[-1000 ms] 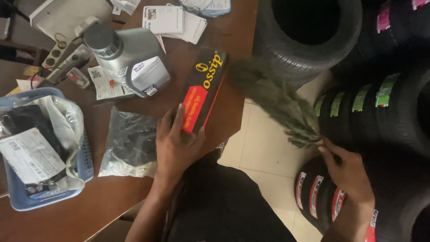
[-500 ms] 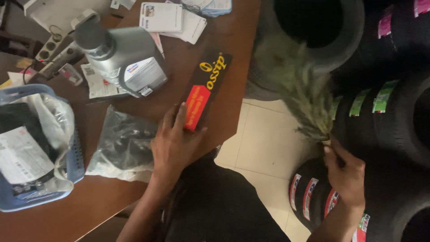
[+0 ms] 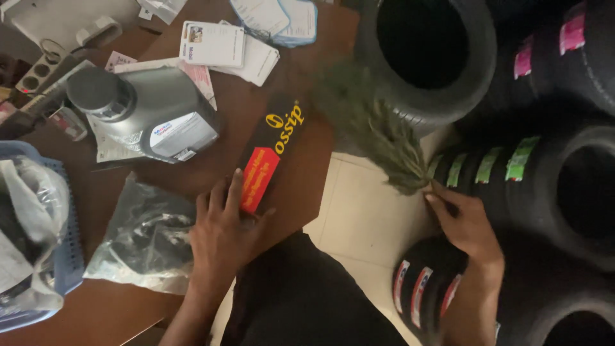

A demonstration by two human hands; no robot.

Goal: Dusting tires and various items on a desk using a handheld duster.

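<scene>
My left hand [image 3: 224, 227] lies flat on the brown table [image 3: 301, 186], fingers spread over the red end of a long black and red box [image 3: 269, 150]. My right hand [image 3: 464, 221] is closed around the base of a bushy grey-green feather duster [image 3: 371, 125], which is blurred and points up-left over the table's corner toward a large black tyre [image 3: 426, 54]. A clear plastic bag with dark contents [image 3: 144, 234] lies just left of my left hand.
A grey oil jug [image 3: 144, 112] lies on papers at the back left. A blue basket [image 3: 64, 256] with bagged items stands at the left edge. Cards [image 3: 214, 43] lie further back. Black tyres [image 3: 564, 186] with coloured labels stack up on the right over a tiled floor [image 3: 359, 211].
The duster has swung from over the floor up toward the table corner and the large tyre. My left hand stays on the box, shifted slightly along it.
</scene>
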